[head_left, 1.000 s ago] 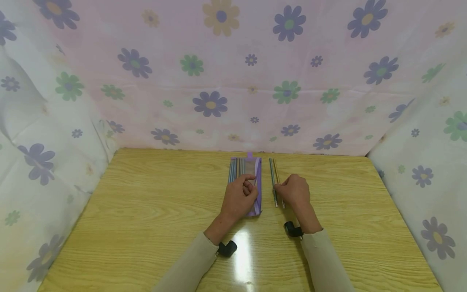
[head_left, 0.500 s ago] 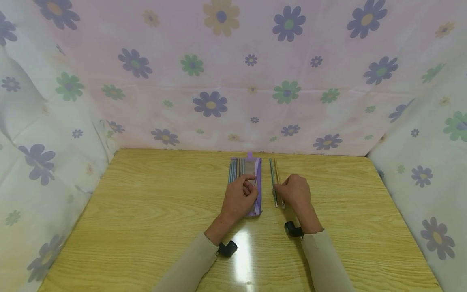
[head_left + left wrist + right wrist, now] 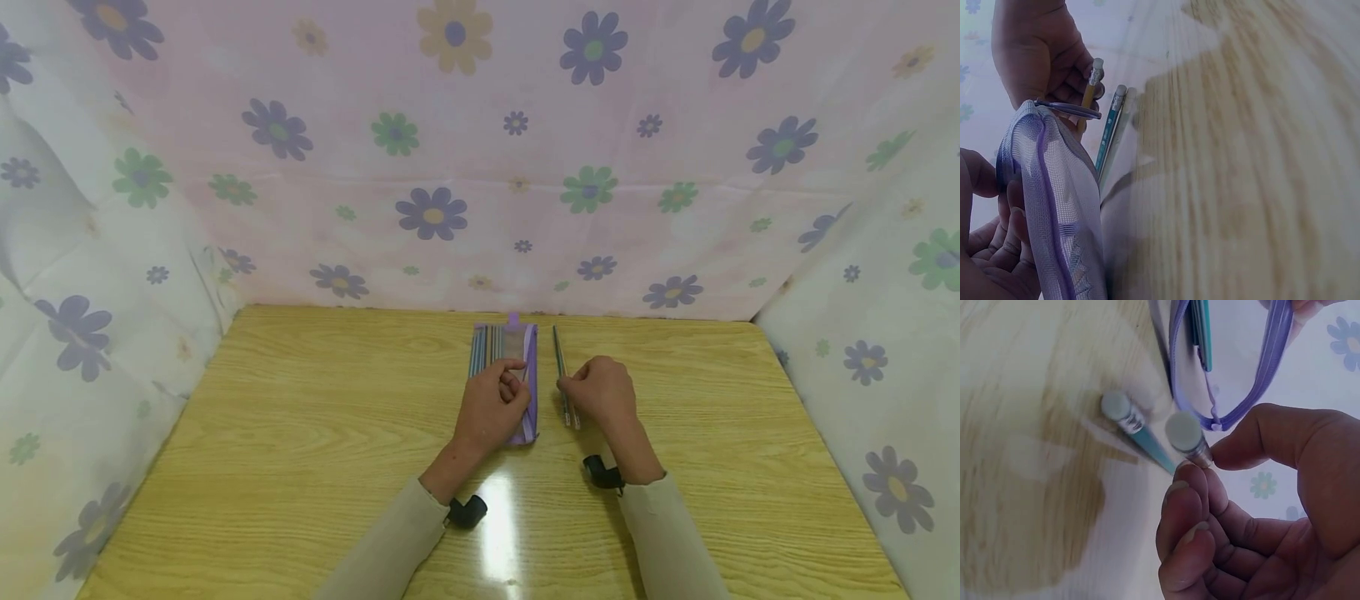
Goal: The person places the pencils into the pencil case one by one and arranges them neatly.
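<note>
A see-through mesh pencil case (image 3: 512,340) with a purple zip lies near the table's back edge, several pencils (image 3: 486,343) inside. My left hand (image 3: 491,408) holds its zipped side, which stands raised in the left wrist view, its purple zip (image 3: 1047,181) showing. Just right of the case, my right hand (image 3: 603,392) pinches a yellow pencil (image 3: 1088,97) between thumb and fingers near its white eraser (image 3: 1184,431). Beside it, a teal pencil (image 3: 1154,449) lies on the table with its eraser end toward me. The fingers partly hide both pencils in the head view.
The wood-grain table (image 3: 300,433) extends to both sides and in front. Flower-print cloth (image 3: 480,167) walls in the back and sides. A black wrist camera (image 3: 468,511) sits below the left hand, another (image 3: 602,472) below the right.
My right hand has shifted slightly left with the yellow pencil, which now lies closer against the teal one. The left hand and the pencil case look unmoved.
</note>
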A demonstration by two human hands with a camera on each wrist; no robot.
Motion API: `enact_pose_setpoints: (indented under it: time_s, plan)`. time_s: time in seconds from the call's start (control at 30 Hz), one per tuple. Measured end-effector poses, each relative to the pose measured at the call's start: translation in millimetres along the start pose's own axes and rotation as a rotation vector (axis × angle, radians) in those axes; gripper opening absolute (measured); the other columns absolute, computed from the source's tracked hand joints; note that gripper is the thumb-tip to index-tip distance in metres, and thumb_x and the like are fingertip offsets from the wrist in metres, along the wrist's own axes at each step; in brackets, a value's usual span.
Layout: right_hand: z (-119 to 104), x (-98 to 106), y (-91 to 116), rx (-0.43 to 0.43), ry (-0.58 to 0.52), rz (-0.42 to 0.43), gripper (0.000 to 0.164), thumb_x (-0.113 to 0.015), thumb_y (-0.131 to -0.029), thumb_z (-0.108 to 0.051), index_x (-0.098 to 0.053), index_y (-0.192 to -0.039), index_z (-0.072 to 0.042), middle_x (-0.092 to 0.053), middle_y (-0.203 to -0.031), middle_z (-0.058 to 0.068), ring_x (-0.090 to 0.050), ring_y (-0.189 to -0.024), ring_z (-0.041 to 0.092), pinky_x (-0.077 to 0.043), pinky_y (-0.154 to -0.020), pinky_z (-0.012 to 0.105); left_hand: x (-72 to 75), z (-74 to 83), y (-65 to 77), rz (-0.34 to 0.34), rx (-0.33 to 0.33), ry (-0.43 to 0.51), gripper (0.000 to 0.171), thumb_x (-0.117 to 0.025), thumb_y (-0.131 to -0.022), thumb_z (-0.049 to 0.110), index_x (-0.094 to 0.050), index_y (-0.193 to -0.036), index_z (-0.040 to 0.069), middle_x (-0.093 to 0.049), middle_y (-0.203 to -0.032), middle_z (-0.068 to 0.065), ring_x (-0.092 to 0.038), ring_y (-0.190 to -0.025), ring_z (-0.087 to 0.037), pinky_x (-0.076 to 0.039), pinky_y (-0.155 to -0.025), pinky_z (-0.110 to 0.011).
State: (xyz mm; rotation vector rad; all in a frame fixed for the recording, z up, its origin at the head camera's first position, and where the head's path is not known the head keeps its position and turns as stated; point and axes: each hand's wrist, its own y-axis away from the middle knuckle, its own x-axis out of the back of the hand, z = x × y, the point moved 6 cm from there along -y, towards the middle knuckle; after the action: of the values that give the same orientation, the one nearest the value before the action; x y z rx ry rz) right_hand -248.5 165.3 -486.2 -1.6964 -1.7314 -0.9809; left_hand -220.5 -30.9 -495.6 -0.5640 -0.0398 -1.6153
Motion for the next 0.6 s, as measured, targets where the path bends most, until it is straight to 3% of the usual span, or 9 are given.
enact_pose_setpoints:
  time_s: [0.6]
  plan:
    - [-15.4, -0.7, 7.7, 0.054, 0.004, -0.046, 0.026, -0.076, -0.086, -0.024, -0.073, -0.064, -0.010, -0.064, -0.059, 0.001, -0.053, -0.051, 0.015, -0.040, -0.049, 0.029, -0.9, -0.7, 0.2, 0.002, 0.003, -0.013, 0.034, -0.068, -0.099, 0.007, -0.068, -0.131, -0.004, -0.066, -0.082, 0.001, -0.062, -0.060, -0.007, -0.054, -0.058, -0.025]
